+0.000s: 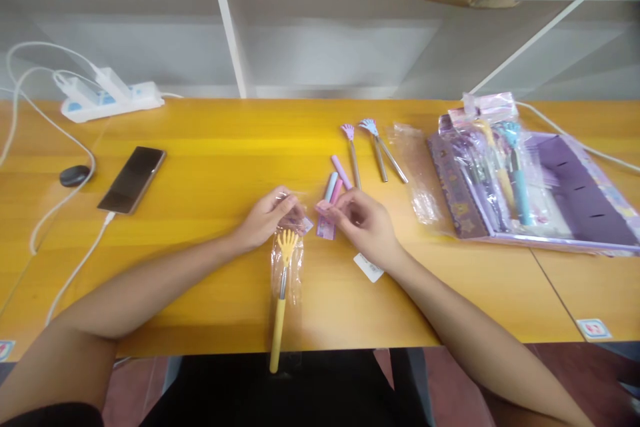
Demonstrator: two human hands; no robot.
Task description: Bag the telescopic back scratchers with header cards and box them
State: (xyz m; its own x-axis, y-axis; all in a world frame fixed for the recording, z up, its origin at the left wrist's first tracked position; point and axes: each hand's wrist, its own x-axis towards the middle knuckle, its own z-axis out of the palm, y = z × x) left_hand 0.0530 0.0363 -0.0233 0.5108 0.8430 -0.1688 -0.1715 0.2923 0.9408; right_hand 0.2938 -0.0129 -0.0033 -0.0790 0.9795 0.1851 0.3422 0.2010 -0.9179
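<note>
My left hand point(270, 217) is closed on the top of a clear plastic sleeve point(300, 267). Inside the sleeve hangs a yellow back scratcher point(279, 327), its hand-shaped head upward and its handle reaching past the table's front edge. My right hand point(367, 223) pinches a small pinkish-purple card point(327, 229), partly hidden by the fingers. Just beyond that hand lie a blue handle tube point(331, 186) and a lilac one point(341, 171), with a pink tube beside them. Farther back rest a purple scratcher head on a metal rod point(349, 133) and a blue scratcher head point(369, 126) near metal rods.
To the right stands a purple display box point(575, 173) with several bagged back scratchers point(517, 180). Empty plastic sleeves point(423, 193) lie beside it. A white tag point(369, 267) is near my right wrist. At left are a phone point(133, 180), a power strip point(115, 101) and cables.
</note>
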